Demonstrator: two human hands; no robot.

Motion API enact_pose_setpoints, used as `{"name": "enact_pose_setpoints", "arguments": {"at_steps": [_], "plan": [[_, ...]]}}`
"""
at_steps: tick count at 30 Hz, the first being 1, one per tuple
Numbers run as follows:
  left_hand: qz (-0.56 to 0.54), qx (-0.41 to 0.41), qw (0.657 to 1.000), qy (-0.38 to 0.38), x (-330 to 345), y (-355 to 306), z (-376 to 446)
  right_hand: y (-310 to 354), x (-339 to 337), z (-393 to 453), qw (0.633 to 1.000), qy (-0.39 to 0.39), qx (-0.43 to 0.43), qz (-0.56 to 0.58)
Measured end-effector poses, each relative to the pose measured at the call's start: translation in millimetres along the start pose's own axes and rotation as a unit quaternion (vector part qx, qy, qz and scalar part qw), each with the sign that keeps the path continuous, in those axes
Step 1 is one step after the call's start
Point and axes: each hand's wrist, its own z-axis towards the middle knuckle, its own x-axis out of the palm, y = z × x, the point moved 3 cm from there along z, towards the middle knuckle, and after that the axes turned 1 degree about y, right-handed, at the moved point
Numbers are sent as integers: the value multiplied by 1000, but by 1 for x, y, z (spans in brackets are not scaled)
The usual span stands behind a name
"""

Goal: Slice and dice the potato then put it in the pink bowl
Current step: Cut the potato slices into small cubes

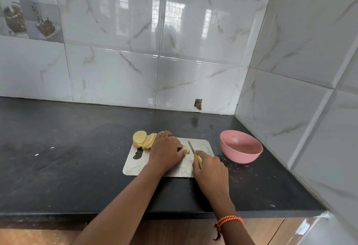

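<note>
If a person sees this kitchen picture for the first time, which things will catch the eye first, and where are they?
The eye goes first to the two hands over the steel cutting board at the middle of the dark counter: the left hand holds a small potato piece, and the right hand grips a yellow-handled knife. Next come the fanned pale potato slices at the board's far left corner, and the pink bowl to the right of the board.

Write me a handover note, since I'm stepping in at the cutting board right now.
Left hand: holds the last potato piece down on the steel cutting board.
Right hand: grips the yellow-handled knife, blade just right of that piece.
Potato slices lie fanned at the board's far left corner.
Pink bowl sits right of the board, no potato in it.
Done: most slicing. Left: finish the piece, dice, fill the bowl.
</note>
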Motion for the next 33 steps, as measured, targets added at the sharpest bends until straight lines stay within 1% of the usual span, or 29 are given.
{"name": "enact_pose_setpoints", "arguments": {"at_steps": [13, 17, 24, 33], "plan": [[-1, 0, 1000, 0, 0, -6, -2, -2, 5, 1, 1000, 22, -11, 12], [11, -6, 1000, 8, 3, -6, 1, -1, 7, 3, 999, 31, 1, 10], [36, -28, 999, 8, 14, -3, 4, 5, 8, 0, 998, 42, -12, -40], [64, -39, 997, 11, 16, -4, 6, 0, -1, -24, 999, 45, -8, -28]]}}
